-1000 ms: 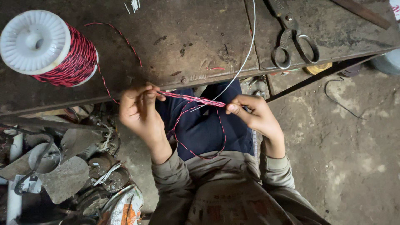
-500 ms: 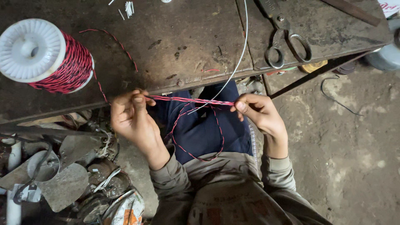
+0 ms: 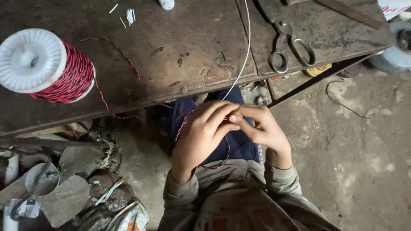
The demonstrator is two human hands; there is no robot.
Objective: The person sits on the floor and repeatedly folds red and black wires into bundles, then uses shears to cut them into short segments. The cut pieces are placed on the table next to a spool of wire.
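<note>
Red-and-black twisted wire is pinched between both hands near the workbench edge; left hand and right hand meet fingertip to fingertip, fingers closed on it, above the lap.

Both hands together around red-black wire

- A white package with red print sits at the far right corner of my surface, cut by the frame.
- A crumpled printed wrapper, white and orange, lies on the floor at lower left.
</note>
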